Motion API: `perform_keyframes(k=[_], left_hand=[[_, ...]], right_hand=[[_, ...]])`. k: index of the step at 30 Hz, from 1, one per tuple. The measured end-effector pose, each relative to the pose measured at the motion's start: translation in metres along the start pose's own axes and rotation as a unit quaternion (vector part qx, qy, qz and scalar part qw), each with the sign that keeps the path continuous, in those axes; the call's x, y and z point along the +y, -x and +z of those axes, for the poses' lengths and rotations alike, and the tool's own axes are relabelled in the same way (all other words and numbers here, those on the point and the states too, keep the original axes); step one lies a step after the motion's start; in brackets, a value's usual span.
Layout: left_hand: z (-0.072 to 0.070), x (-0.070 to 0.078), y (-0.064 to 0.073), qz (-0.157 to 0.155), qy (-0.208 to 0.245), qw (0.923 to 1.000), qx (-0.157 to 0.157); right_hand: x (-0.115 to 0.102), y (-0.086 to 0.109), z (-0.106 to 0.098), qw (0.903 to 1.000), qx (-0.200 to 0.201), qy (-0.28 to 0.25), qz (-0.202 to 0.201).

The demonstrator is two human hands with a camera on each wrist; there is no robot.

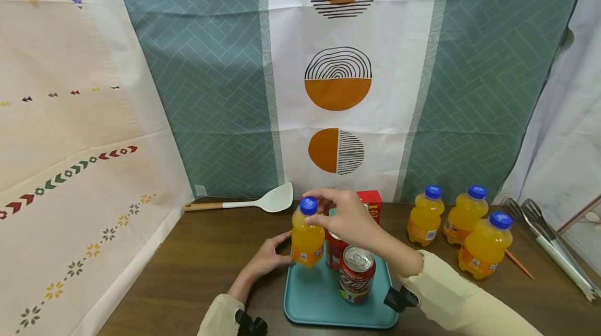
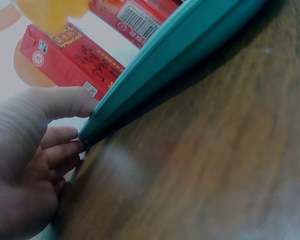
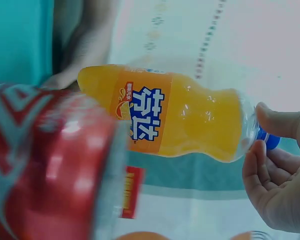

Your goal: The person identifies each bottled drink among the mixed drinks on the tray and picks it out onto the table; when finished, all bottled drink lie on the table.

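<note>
My right hand (image 1: 349, 216) pinches a small bottle of orange soda (image 1: 307, 239) by its neck, just under the blue cap. The bottle is upright over the left part of a teal tray (image 1: 319, 315). In the right wrist view, thumb and fingers close round the bottle's (image 3: 190, 115) capped end. At the tray's left edge, my left hand (image 1: 267, 260) grips the rim; the left wrist view has its thumb on the tray's (image 2: 155, 70) rim and the fingers against the outside. On the tray stand a dark red soda can (image 1: 357, 276) and a second red can (image 1: 334, 252), partly hidden.
A red carton (image 1: 371, 203) stands behind my right hand. Three more orange soda bottles (image 1: 483, 244) stand to the right, near a thin orange-brown stick (image 1: 518, 264) and metal tongs (image 1: 554, 252). A white spatula (image 1: 272, 199) with a wooden handle lies along the back.
</note>
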State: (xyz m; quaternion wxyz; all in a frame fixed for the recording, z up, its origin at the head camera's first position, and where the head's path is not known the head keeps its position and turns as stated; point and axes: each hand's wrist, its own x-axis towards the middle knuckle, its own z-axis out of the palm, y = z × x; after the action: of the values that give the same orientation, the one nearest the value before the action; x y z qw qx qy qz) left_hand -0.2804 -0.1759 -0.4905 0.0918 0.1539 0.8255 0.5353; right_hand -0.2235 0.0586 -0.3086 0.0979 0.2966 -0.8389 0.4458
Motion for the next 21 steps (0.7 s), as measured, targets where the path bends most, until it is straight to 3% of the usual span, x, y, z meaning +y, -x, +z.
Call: perform_keyframes(k=[8, 14, 21], left_hand=[[-0.001, 0.0, -0.001, 0.011, -0.009, 0.9999, 0.001], [0.001, -0.002, -0.001, 0.014, -0.014, 0.9998, 0.001], [0.0, -0.001, 0.003, 0.02, -0.003, 0.9998, -0.003]], right_hand=[[-0.022, 0.01, -0.038, 0.9976, 0.064, -0.027, -0.004], [-0.035, 0.027, -0.073, 0.9941, 0.109, -0.003, -0.001], [-0.032, 0.051, -0.109, 0.9871, 0.148, 0.047, 0.038]])
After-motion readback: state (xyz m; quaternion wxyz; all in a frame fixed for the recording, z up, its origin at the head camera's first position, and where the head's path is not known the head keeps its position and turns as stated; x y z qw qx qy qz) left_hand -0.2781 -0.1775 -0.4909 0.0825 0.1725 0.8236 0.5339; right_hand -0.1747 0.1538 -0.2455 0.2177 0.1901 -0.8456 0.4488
